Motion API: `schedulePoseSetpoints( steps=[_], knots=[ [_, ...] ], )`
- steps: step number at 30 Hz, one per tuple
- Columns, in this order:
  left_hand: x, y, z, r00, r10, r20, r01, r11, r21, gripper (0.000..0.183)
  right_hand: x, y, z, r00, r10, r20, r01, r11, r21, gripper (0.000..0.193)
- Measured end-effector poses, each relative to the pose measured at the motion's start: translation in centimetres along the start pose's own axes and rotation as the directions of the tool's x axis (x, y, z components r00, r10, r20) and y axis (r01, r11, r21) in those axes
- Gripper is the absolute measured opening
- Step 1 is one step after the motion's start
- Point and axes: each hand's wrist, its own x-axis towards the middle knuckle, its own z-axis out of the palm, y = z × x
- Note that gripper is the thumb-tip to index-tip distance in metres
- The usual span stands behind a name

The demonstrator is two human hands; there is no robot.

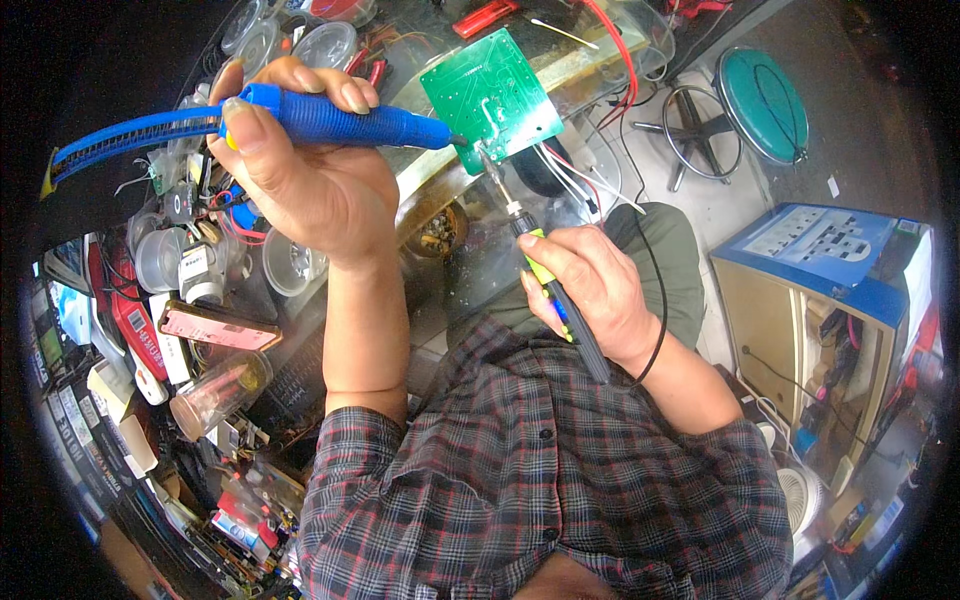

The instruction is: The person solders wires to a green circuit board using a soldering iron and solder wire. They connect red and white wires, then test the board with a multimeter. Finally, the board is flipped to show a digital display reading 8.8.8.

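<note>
My left hand [318,195] is wrapped round a blue desoldering pump [360,125], its thumb on the rear part. The pump's nozzle points right and reaches the lower left edge of a green circuit board [487,85]. My right hand [598,285] holds a black and yellow-green soldering iron [540,262], pointing up and left. The iron's tip is at the board's lower edge, close beside the nozzle; whether the two touch, I cannot tell. Solder joints show on the board's upturned face. White and red wires [575,178] run from beneath its lower right side.
Below the board sits a round container of dark scraps [437,230]. Clear plastic tubs [163,260], a pink phone-like slab [220,326] and a clear jar [222,392] crowd the left. A green-topped stool [762,105] and a blue-topped cabinet [815,245] stand right.
</note>
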Motion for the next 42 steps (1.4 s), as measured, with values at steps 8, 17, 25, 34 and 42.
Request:
schedulePoseSetpoints(
  steps=[8,17,25,34,42],
  knots=[
    [-0.14,-0.03,-0.02,1.0,0.006,0.002,-0.006,1.0,-0.013,0.049,-0.04,-0.12,-0.01,1.0,0.007,-0.002,-0.007,1.0,-0.015,0.051],
    [-0.19,-0.13,0.02,1.0,0.003,-0.004,-0.003,1.0,-0.029,0.049,-0.17,-0.03,0.05,1.0,0.01,-0.004,-0.01,1.0,0.0,0.05],
    [-0.36,0.02,0.35,1.0,-0.004,-0.001,0.004,1.0,0.013,0.049,-0.12,-0.03,0.0,1.0,0.008,-0.01,-0.008,1.0,-0.006,0.051],
    [-0.28,0.01,0.41,1.0,-0.013,0.027,0.014,1.0,-0.022,0.049,-0.15,0.03,-0.03,1.0,0.009,-0.002,-0.009,1.0,-0.001,0.052],
    [-0.26,0.14,0.89,0.999,-0.031,0.013,0.031,0.999,0.023,0.049,-0.15,0.08,-0.01,1.0,0.007,-0.004,-0.007,1.0,0.001,0.053]
  ],
)
